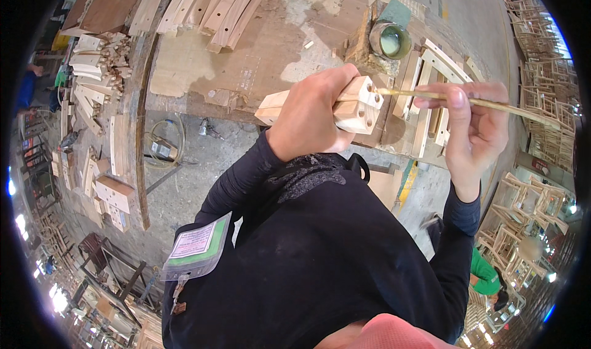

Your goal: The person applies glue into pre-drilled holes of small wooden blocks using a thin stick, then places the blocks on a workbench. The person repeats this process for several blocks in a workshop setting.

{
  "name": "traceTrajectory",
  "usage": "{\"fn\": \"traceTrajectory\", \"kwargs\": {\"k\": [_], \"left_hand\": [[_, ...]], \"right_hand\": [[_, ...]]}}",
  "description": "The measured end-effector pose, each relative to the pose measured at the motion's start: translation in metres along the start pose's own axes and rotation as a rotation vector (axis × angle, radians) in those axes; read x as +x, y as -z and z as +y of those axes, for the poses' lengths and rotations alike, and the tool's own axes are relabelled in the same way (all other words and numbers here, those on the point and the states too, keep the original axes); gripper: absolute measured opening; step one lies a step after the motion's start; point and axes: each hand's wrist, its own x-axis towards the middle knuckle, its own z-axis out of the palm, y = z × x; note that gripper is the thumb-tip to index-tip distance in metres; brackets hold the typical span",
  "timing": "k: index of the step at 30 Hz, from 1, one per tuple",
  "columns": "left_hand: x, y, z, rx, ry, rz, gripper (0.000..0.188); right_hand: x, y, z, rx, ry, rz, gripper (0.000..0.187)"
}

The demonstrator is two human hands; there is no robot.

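My left hand [308, 115] is wrapped around a small bundle of pale wooden pieces [358, 116] above the near edge of the bench. Their squared ends face right and show several round drilled holes. In my right hand [475, 124] a thin wooden stick [523, 108] is pinched between thumb and fingers. The stick's left tip, coated with something yellowish, is at one of the holes; whether it goes inside I cannot tell. Just beyond the wooden pieces stands a round container [400, 40] with pale, milky liquid, its rim stained.
Curved, drilled wooden slats [231, 13] lie at the bench's far left. Assembled wooden frames [425, 96] rest at its right end. A second bench [136, 140] on the left carries stacked wood parts. A person in green [485, 274] is at lower right, near piled chair frames [514, 204].
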Motion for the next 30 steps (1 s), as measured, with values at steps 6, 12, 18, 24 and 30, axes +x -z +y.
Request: {"fn": "traceTrajectory", "kwargs": {"k": [6,12,18,24,30], "left_hand": [[0.001,0.004,-0.002,0.029,0.011,-0.021,0.036],[0.003,0.005,-0.001,0.033,0.012,-0.013,0.036],[0.003,0.006,0.001,0.035,0.022,-0.015,0.036],[0.002,0.005,0.0,0.012,0.02,-0.027,0.036],[0.001,0.006,0.002,0.021,0.021,-0.014,0.035]], "right_hand": [[-0.007,0.001,-0.016,0.068,-0.055,-0.07,0.015],[-0.012,-0.003,-0.018,-0.084,-0.066,-0.096,0.012],[-0.017,-0.008,-0.005,-0.02,-0.012,-0.055,0.011],[-0.019,-0.008,-0.005,0.017,-0.065,-0.06,0.01],[-0.019,-0.003,-0.012,-0.118,-0.041,-0.066,0.011]]}}
